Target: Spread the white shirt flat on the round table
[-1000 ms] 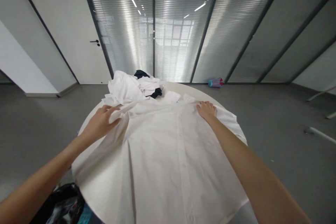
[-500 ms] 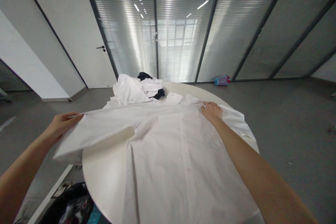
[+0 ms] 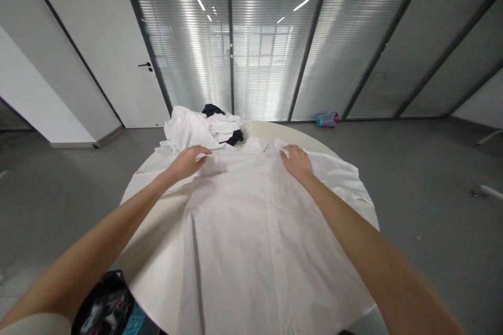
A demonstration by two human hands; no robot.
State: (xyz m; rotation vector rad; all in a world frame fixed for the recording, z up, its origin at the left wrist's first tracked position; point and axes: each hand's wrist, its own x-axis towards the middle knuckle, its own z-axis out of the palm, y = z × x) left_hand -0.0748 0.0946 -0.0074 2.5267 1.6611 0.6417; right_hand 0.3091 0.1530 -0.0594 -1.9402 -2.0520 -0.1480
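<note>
Room: glass wall with blinds (image 3: 251, 47) ahead, white door (image 3: 129, 57) at the left, grey floor.
Surface: round white table (image 3: 157, 272) under my arms.
Shirt: white shirt (image 3: 267, 241) lies spread flat across the table, button line up, collar at the far side.
Left hand: my left hand (image 3: 187, 162) rests on the shirt's left shoulder, fingers bent, pinching a bit of cloth.
Right hand: my right hand (image 3: 295, 161) lies flat and open on the shirt beside the collar, holding nothing.
Beyond: heap of white and dark clothes (image 3: 204, 128) at the table's far edge.
Floor: black bag (image 3: 102, 309) by the table's near left.
</note>
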